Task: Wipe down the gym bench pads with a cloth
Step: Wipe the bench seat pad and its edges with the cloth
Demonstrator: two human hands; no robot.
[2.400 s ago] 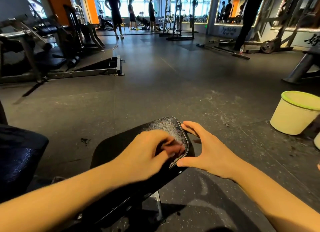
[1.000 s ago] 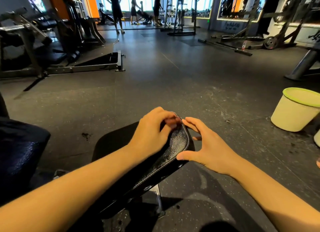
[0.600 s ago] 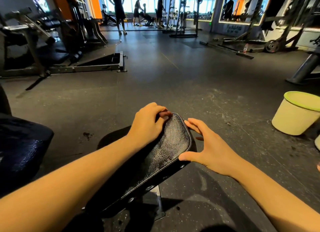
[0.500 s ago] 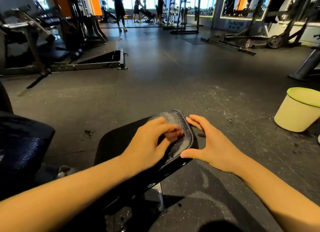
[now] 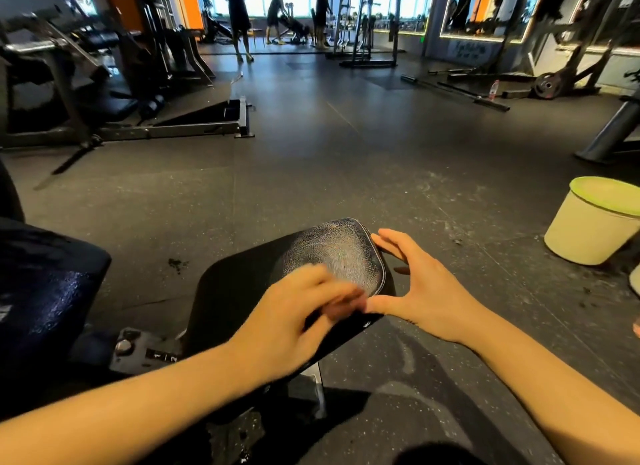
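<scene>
A black gym bench pad (image 5: 332, 253) lies in front of me, its far end shiny and streaked with wet wipe marks. My left hand (image 5: 294, 319), blurred by motion, lies on the near right part of the pad and holds a small reddish-brown cloth (image 5: 341, 310) under its fingertips. Most of the cloth is hidden by the fingers. My right hand (image 5: 422, 291) rests against the pad's right edge. Its fingers are straight and spread, with the thumb at the near corner.
A cream bucket with a green rim (image 5: 588, 229) stands on the floor to the right. Another dark pad (image 5: 45, 284) and the bench's numbered adjustment bracket (image 5: 145, 352) are at the left. A weight machine (image 5: 104, 111) stands far left, a barbell (image 5: 457, 92) far right, people (image 5: 239, 14) at the back.
My left hand has rubbed the cloth back and forth and now sits nearer me, at the pad's near right corner, leaving fresh streaks on the far end. My right hand has stayed on the edge.
</scene>
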